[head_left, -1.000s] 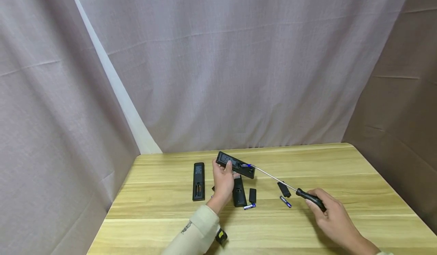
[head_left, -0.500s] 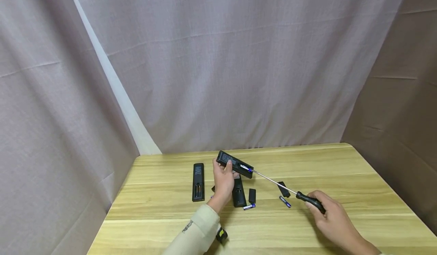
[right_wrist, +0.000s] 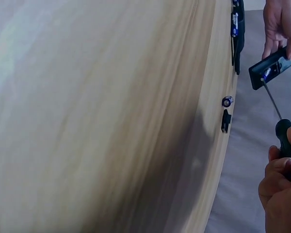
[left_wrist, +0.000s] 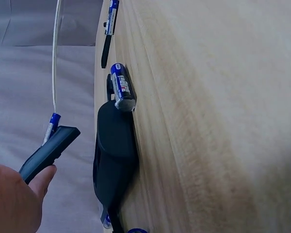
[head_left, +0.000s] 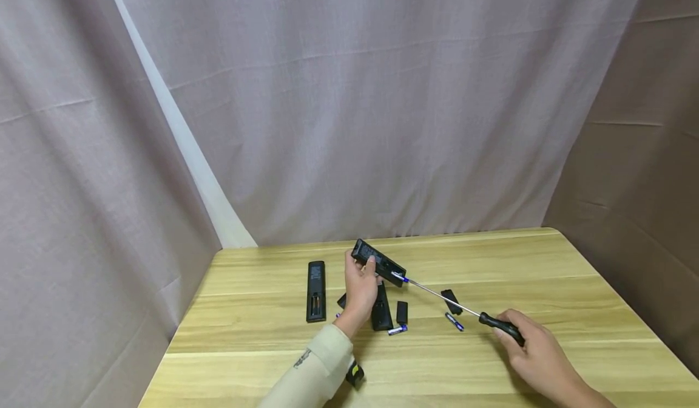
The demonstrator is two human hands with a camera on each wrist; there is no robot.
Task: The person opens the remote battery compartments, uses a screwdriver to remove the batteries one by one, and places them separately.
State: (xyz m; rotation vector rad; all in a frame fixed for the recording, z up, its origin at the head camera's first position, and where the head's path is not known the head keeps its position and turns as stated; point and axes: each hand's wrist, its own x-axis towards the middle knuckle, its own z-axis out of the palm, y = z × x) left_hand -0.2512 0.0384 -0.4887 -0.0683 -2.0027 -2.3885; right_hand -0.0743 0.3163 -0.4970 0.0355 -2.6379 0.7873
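Observation:
My left hand (head_left: 361,289) grips a black remote control (head_left: 364,252) above the table, its back turned up and its battery compartment uncovered. A blue and white battery (left_wrist: 51,127) juts out of that compartment at a tilt. My right hand (head_left: 537,350) holds a screwdriver (head_left: 501,325) by its black handle. The long metal shaft reaches left, and its tip meets the blue end of the battery, as the right wrist view also shows. Below the left hand a second black remote (head_left: 381,312) lies on the table, partly hidden by the hand and the held remote.
A third remote (head_left: 315,292) lies at left with batteries in its open compartment. Two black battery covers (head_left: 401,312) and loose batteries (head_left: 454,321) lie on the wooden table (head_left: 246,335). A black and yellow object (head_left: 355,374) shows beside the left sleeve. Curtains hang behind the table.
The battery has shifted from lying across the compartment to jutting out near the remote's lower end. The screwdriver tip has moved down with it, and the remote has tilted steeper.

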